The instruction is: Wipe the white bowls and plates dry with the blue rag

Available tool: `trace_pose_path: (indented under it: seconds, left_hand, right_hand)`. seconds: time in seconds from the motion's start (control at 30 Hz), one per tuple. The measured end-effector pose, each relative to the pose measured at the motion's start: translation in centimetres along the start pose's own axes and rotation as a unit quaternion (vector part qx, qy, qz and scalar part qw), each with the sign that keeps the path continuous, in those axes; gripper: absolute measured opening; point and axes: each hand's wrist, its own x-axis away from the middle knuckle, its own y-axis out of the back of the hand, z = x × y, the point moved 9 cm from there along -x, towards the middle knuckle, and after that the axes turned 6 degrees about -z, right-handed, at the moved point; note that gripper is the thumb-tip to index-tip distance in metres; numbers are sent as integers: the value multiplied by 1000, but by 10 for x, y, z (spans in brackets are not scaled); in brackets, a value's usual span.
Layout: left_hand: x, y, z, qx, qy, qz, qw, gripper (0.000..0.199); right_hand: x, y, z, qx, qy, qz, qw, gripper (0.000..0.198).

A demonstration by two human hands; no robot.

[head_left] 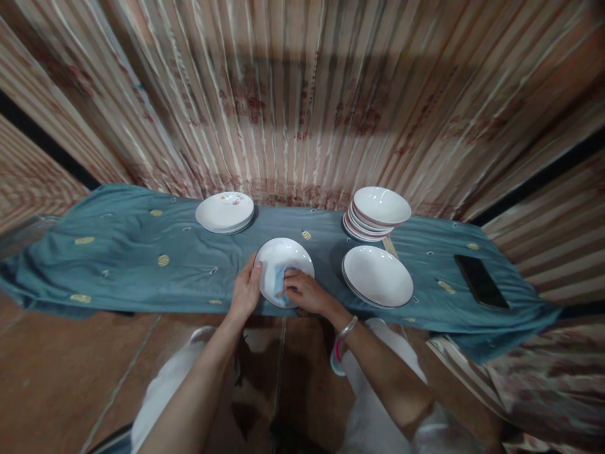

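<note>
In front of me, near the table's front edge, is a white plate [283, 250] with a thin dark rim. My left hand [246, 289] grips its left edge, thumb over the rim. My right hand [305, 290] is closed on a light blue cloth [280, 280] and presses it against the plate's inner surface. The cloth is partly hidden under my fingers. Just right of my right hand lies a small stack of white plates [378, 275] with dark rims.
A stack of white plates with a floral print [224, 211] stands back left. Back right is a taller stack of white bowls [382, 206]. A black phone [481, 280] lies at the right on the teal tablecloth [123, 252]. A pleated curtain [283, 94] hangs behind.
</note>
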Motion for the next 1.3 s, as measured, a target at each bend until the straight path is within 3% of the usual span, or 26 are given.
trace_pose_path:
  seconds: [0.2, 0.47, 0.67, 0.8, 1.0, 1.3]
  left_hand:
    - [1, -1, 0, -3, 6, 0, 1000, 63]
    - [-1, -3, 11, -1, 23, -9, 1000, 60]
    - [0, -5, 10, 21, 36, -7, 999, 60]
    - [2, -8, 7, 34, 41, 4, 999, 61]
    - [2, -10, 9, 58, 48, 7, 997, 64]
    - [2, -8, 8, 73, 46, 7, 996, 60]
  right_hand:
    - [12, 5, -14, 125, -53, 49, 990, 26]
    - [7, 23, -32, 274, -97, -31, 956, 25]
    - [-7, 29, -43, 235, -102, -108, 961, 26]
    - [-18, 29, -45, 195, -92, -144, 966, 40]
    - [-34, 15, -40, 131, -75, -131, 980, 51]
    - [-41, -5, -30, 48, -50, -127, 989, 52]
